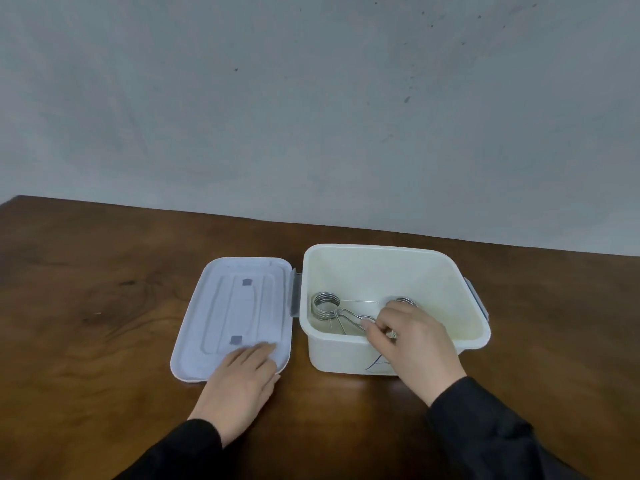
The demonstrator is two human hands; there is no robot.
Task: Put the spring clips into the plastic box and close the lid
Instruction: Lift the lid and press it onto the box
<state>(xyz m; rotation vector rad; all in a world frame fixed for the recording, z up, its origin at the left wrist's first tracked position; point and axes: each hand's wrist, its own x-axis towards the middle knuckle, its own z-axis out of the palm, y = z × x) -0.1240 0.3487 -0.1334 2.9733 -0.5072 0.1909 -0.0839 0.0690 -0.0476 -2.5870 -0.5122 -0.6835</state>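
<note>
A cream plastic box [460, 327] stands open on the wooden table, with grey latches on its left and right sides. Inside it one metal spring clip [326, 304] lies at the left, its coil upright and its handles pointing right. A second spring clip [404, 301] shows only its coil behind my right hand [412, 337], which reaches over the box's front wall, fingers closed around that clip's handles. The pale lid [239, 306] lies flat on the table left of the box. My left hand [242, 379] rests flat on the lid's near corner.
The dark brown table [104, 306] runs back to a grey wall [311, 98]. Black handwriting marks the box's front wall [377, 363]. Both forearms wear black sleeves.
</note>
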